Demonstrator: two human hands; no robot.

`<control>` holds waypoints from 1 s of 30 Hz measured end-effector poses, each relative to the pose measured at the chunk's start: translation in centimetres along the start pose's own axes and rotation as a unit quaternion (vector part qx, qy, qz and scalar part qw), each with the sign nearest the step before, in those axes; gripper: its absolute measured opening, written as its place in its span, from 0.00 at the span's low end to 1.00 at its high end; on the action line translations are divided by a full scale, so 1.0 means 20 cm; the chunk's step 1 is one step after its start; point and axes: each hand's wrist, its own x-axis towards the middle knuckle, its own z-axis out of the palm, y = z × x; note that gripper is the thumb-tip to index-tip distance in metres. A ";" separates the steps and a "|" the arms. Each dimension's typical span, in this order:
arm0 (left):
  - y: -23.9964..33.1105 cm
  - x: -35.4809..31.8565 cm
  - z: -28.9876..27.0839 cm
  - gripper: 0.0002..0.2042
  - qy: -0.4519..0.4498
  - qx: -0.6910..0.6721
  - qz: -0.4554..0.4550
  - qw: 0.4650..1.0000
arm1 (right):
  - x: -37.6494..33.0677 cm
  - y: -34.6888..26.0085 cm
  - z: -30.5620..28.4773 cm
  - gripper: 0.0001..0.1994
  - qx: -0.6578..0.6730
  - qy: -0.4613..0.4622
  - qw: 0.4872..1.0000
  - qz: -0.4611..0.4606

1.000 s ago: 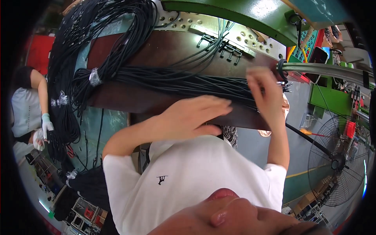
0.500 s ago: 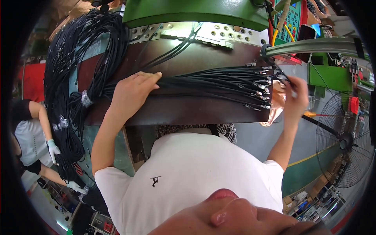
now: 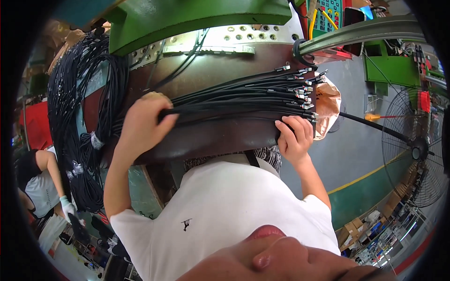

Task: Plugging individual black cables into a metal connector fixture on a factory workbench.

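Two hands on one bundle of black cables [image 3: 234,100], laid flat across brown worktop [image 3: 220,133].
Left hand [image 3: 143,124] clenched around bundle's left end; cables run rightward out of that grasp. Right hand [image 3: 294,138] curled under bundle's right end, fingers [image 3: 300,124] touching lowest cables just below metal connector tips [image 3: 304,89]; full grasp there can't be told. Green machine housing [image 3: 197,16] above; hanging cable coils [image 3: 79,122] at left.

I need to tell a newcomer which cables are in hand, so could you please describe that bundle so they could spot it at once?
Find the brown worktop below the green machine housing. Across it lies a flat bundle of black cables, gripped by the left hand, the right hand under its far end. Unlike the looped coils hanging left, it runs straight, with metal connectors.
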 end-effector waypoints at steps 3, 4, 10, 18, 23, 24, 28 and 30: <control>0.19 0.20 0.15 0.12 -0.067 0.018 0.084 0.994 | 0.03 -0.01 -0.01 0.17 0.018 0.014 1.000 -0.009; 0.26 0.28 0.19 0.12 -0.071 -0.028 0.126 0.989 | 0.03 -0.03 -0.02 0.16 0.036 0.026 0.999 -0.014; 0.63 0.64 0.21 0.15 -0.386 -0.409 -0.014 0.827 | 0.26 -0.26 0.03 0.14 0.189 -0.084 0.972 -0.115; 0.61 0.10 0.35 0.13 -0.185 -0.708 -0.112 0.672 | 0.82 -0.08 0.27 0.19 -0.031 -0.018 0.996 -0.087; 0.54 -0.03 0.44 0.14 -0.018 -0.691 -0.152 0.706 | 0.94 0.00 0.51 0.16 0.061 -0.126 0.982 -0.125; 0.52 -0.06 0.44 0.14 0.015 -0.689 -0.161 0.706 | 0.94 0.02 0.47 0.13 0.100 -0.137 0.978 -0.126; 0.45 -0.12 0.46 0.14 0.032 -0.706 -0.170 0.687 | 0.83 0.07 0.29 0.10 0.143 -0.155 0.961 -0.180; 0.44 -0.12 0.47 0.13 0.043 -0.709 -0.186 0.679 | 0.79 0.01 0.20 0.10 0.139 -0.166 0.957 -0.192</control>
